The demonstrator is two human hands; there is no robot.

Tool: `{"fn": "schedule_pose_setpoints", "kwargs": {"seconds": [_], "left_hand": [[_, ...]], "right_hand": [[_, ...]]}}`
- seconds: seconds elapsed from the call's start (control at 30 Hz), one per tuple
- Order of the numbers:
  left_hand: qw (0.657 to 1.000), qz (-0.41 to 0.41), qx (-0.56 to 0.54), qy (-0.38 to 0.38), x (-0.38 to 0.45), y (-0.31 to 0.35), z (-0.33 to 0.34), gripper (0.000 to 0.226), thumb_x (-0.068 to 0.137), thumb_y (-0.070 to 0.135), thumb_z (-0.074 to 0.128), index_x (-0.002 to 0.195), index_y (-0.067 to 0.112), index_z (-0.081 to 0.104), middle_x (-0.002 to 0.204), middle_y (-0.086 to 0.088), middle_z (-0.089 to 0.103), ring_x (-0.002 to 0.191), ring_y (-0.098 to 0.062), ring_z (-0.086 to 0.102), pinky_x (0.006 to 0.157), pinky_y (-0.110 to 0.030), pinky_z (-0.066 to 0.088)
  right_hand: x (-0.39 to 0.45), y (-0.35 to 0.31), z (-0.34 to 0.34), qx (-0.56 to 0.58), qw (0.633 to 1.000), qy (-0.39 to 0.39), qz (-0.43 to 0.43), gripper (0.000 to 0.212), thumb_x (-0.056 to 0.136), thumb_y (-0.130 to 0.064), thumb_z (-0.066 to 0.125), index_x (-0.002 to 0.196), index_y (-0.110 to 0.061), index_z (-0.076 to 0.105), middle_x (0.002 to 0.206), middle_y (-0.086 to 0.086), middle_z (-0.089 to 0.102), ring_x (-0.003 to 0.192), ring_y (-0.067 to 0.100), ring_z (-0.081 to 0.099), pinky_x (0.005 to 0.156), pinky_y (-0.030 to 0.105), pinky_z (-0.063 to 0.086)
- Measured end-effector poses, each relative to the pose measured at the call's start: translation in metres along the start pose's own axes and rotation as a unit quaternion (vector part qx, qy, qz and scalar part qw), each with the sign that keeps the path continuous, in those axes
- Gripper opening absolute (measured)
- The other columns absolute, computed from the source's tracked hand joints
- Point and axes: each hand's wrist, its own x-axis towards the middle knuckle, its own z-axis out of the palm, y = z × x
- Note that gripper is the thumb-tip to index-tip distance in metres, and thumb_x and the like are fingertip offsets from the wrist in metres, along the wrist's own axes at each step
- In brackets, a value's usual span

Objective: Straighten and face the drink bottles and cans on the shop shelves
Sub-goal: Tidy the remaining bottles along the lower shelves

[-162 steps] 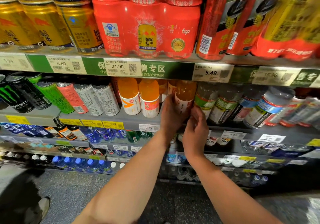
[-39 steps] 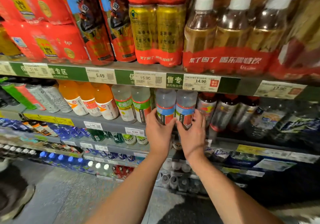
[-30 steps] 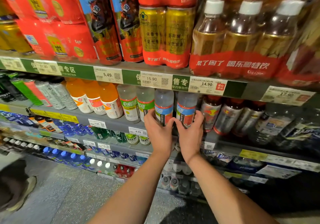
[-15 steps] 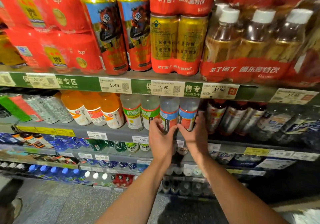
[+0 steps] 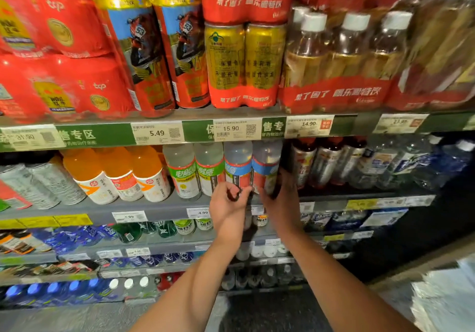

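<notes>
My right hand (image 5: 280, 204) has its grip on the lower part of a blue-labelled bottle (image 5: 266, 163), fingers wrapped round its right side and reaching into the shadow behind it; the bottle stands upright at the front of the grey shelf (image 5: 156, 207). My left hand (image 5: 226, 204) is just in front of the neighbouring blue-labelled bottle (image 5: 237, 164), its fingers loosely curled with the tips close to the bottle's base, and motion blur keeps me from telling whether they touch it or hold anything. These two bottles stand side by side, touching or nearly so. To their left are two green-labelled bottles (image 5: 195, 170), then three orange bottles (image 5: 115, 175) that lean a little leftward in this wide view, and further left some silver cans (image 5: 43, 185). To the right of my right hand stand dark bottles with silver labels (image 5: 323, 162), then clear bottles blurred at the edge. Above, behind the price strip (image 5: 231, 129), the upper shelf carries red multipacks (image 5: 64, 49), two tall cans with a rider picture (image 5: 159, 49), wrapped gold cans (image 5: 244, 56) and a pack of white-capped bottles (image 5: 347, 56).
</notes>
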Motion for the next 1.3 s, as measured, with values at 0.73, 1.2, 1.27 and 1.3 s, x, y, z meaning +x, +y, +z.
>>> {"fn": "schedule_pose_setpoints", "kwargs": {"seconds": [0.73, 1.2, 1.27, 1.3], "left_hand": [[0.999, 0.024, 0.016, -0.019, -0.046, 0.059, 0.155, 0.072, 0.079, 0.013, 0.080, 0.141, 0.006, 0.042, 0.135, -0.010, 0.055, 0.129, -0.023, 0.053, 0.108, -0.044, 0.044], [0.992, 0.022, 0.072, 0.106, -0.065, 0.060, 0.157, 0.064, 0.069, 0.042, 0.083, 0.123, 0.022, 0.054, 0.114, 0.007, 0.061, 0.106, -0.011, 0.061, 0.092, -0.038, 0.053], [0.989, 0.018, 0.081, 0.125, -0.066, 0.059, 0.156, 0.065, 0.069, 0.043, 0.084, 0.123, 0.022, 0.055, 0.114, 0.006, 0.062, 0.107, -0.011, 0.061, 0.092, -0.038, 0.053], [0.987, 0.019, 0.083, 0.137, -0.067, 0.058, 0.155, 0.064, 0.070, 0.042, 0.085, 0.124, 0.021, 0.056, 0.114, 0.005, 0.062, 0.107, -0.012, 0.061, 0.093, -0.038, 0.052]], "right_hand": [[0.050, 0.078, -0.098, 0.117, 0.991, 0.028, 0.060, 0.064, 0.093, -0.023, 0.067, 0.149, -0.011, 0.038, 0.148, 0.007, 0.043, 0.139, 0.022, 0.044, 0.117, 0.042, 0.038], [0.047, 0.061, -0.094, 0.168, 0.976, 0.036, 0.130, 0.064, 0.090, -0.016, 0.067, 0.147, -0.015, 0.039, 0.147, 0.007, 0.049, 0.136, 0.023, 0.047, 0.114, 0.041, 0.039], [0.049, 0.063, -0.094, 0.151, 0.979, 0.032, 0.129, 0.065, 0.091, -0.018, 0.066, 0.149, -0.012, 0.037, 0.149, 0.009, 0.045, 0.139, 0.026, 0.044, 0.114, 0.046, 0.038], [0.050, 0.063, -0.093, 0.136, 0.982, 0.028, 0.126, 0.065, 0.093, -0.020, 0.065, 0.151, -0.011, 0.036, 0.151, 0.008, 0.041, 0.140, 0.026, 0.041, 0.115, 0.046, 0.037]]}}
